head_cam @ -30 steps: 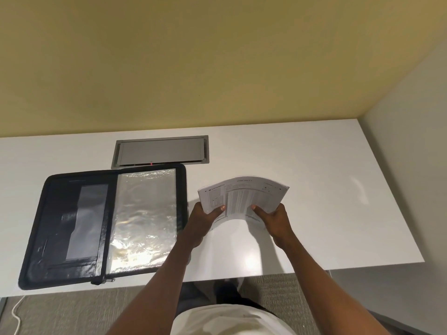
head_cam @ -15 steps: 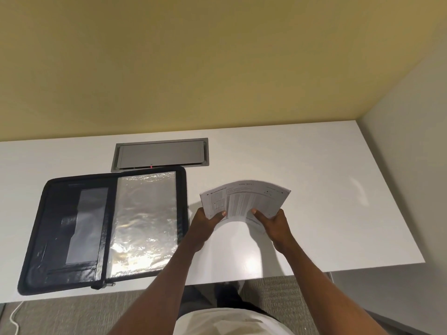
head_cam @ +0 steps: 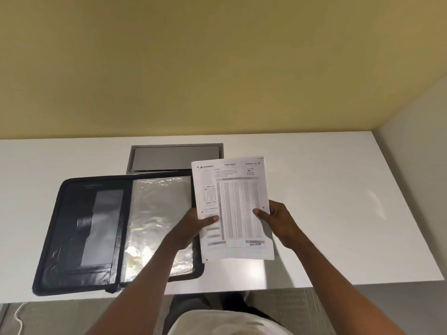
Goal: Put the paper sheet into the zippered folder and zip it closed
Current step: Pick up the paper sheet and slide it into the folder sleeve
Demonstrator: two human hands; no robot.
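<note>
Head view: a white desk is seen from above, set against a yellow wall; a black zippered folder lies open and flat on its left part, the dark inner cover with a grey pocket on the left half and a shiny clear plastic sleeve on the right half; a grey metal hatch is set into the desk just behind the folder. A printed paper sheet is held up above the desk, nearly flat and facing the camera, its left edge overlapping the folder's right edge and its top left corner covering part of the hatch; the heading "OMR SHEET" and a stamp reading "ENTERED" can be read on it. The sheet is gripped by the left hand at its left edge, thumb on the printed face and fingers behind; it is gripped by the right hand at its right edge in the same manner, thumb laid across the columns of print. Both forearms reach in from the bottom of the frame; grey carpet is seen below the desk's near edge.
</note>
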